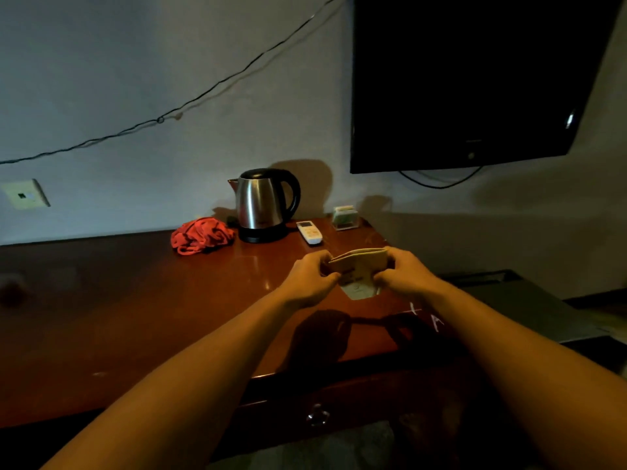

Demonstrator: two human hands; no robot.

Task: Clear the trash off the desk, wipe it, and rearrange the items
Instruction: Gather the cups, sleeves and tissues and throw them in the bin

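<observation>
Dim room, head view. Both forearms reach forward over a dark reddish wooden surface [118, 300].

Left hand [310, 278] and right hand [405, 274] meet above the right part of the surface, fingers curled round a flattened paper cup [359, 271]. The left pinches its left edge, the right grips its right edge; the cup sits directly between them, raised off the wood, its narrow end pointing down toward the person. Print on the cup too small to read.

Below the hands, at the surface's front edge, a drawer with a small round knob [318, 415].

Just beyond the hands, a white remote control [309, 232] lies flat. Beyond and right of it, a small clear holder [345, 218] with packets, near the back corner. Beyond and left of the left hand, a steel kettle [264, 205] stands upright on its black base. Left of the kettle, touching or nearly so, a crumpled red cloth [202, 235].

Farthest: grey wall, a black cable [203, 93] strung across it, a wall socket [25, 195] far left, a dark television [475, 79] mounted above the right hand.
</observation>
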